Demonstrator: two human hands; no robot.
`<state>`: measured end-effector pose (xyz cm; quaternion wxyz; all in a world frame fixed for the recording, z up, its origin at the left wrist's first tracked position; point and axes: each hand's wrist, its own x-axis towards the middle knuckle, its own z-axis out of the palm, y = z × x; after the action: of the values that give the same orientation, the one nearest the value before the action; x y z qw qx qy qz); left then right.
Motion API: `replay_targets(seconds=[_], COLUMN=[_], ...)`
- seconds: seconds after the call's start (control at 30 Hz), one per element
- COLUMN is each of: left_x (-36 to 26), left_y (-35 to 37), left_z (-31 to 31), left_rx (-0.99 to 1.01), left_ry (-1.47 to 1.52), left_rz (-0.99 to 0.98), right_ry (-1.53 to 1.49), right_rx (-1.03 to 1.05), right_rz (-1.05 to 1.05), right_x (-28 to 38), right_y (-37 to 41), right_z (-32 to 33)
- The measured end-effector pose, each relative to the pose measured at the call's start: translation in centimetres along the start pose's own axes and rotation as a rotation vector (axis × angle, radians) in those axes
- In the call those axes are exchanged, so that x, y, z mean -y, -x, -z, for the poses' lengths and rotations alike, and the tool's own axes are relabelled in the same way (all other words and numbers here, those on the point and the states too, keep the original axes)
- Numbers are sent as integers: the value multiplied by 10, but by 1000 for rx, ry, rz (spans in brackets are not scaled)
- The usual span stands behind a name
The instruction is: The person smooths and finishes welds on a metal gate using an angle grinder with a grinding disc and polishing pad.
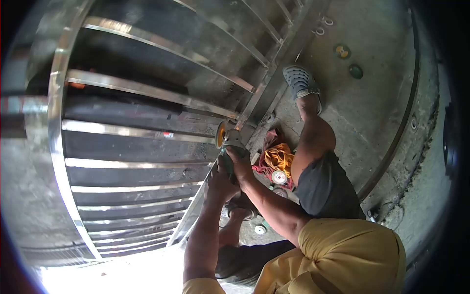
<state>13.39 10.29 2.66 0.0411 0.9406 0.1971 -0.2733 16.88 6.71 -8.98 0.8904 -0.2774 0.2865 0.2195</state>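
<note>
A person crouched on a concrete floor [372, 112] holds a grinder [228, 142] with both hands against a metal gate [147, 90] lying flat, its shiny crossbars running off to the left. The tool's yellow-edged disc [220, 135] meets the gate where one crossbar joins the long side rail [274, 73]. The right hand [238, 159] is closed around the grinder's body just behind the head, and the left hand [220, 182] is wrapped around the tail end, which it mostly hides. Both forearms reach forward and run nearly side by side, the right elbow bent beside the raised knee, one leg stretched out to a grey shoe [301, 81] resting by the rail. The job looks to call for a shallow disc angle, light and even pressure, and short passes along the joint rather than dwelling on one spot, so that the thin polished metal is not gouged or scorched; the two-handed hold seems right for checking any kick. A red and orange rag [277, 157] lies on the floor just beside the rail, with spare discs [279, 177] near it and another round piece [260, 229] lower down by the arms. Whether the disc is spinning cannot be told.
</note>
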Motion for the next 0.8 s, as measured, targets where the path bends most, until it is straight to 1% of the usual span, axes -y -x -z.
replay_targets(seconds=[0.1, 0.23, 0.33, 0.43, 0.53, 0.63, 0.8], left_x=[-7, 10, 13, 12, 4, -5, -8], left_y=[-28, -56, -78, -94, -98, -99, -103], left_z=[11, 19, 24, 17, 15, 17, 8], left_rx=[82, 75, 159, 201, 190, 185, 147], left_ry=[-37, -28, -25, -31, 21, 43, 33], left_rz=[-12, -72, -77, -110, -124, -131, -142], right_ry=[-110, -151, -140, -52, -100, -79, 17], right_rx=[-58, -96, -158, -244, -214, -207, -220], right_rz=[-7, 28, -23, -46, 23, 69, 75], right_x=[-9, -21, -19, -15, -17, -15, -1], right_y=[-26, -44, -56, -66, -73, -83, -86], right_z=[1, -13, -15, -9, -6, -3, 2])
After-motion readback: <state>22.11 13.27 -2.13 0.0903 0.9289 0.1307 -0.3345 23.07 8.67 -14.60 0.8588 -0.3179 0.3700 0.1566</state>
